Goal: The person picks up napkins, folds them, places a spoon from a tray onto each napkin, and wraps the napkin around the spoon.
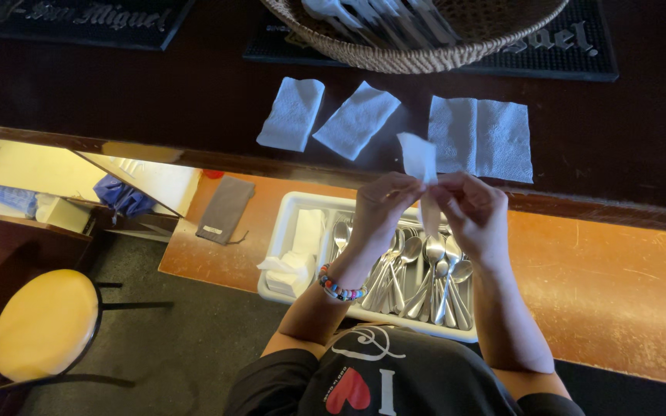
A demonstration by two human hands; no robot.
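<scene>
Both hands meet above a white cutlery tray [287, 219]. My left hand [383, 204] and my right hand [472, 212] pinch the same white paper napkin [419, 162], which stands up between the fingertips. A beaded bracelet sits on my left wrist. Under the hands the tray holds several metal spoons [425, 270] and a stack of white napkins [296, 258] in its left compartment.
On the dark bar top lie two folded napkins [293, 112] [357, 119] and an opened one [481, 137]. A wicker basket [418, 54] with wrapped cutlery stands at the far edge. A yellow round stool [44, 323] is at lower left; a grey pouch [225, 208] lies on the orange shelf.
</scene>
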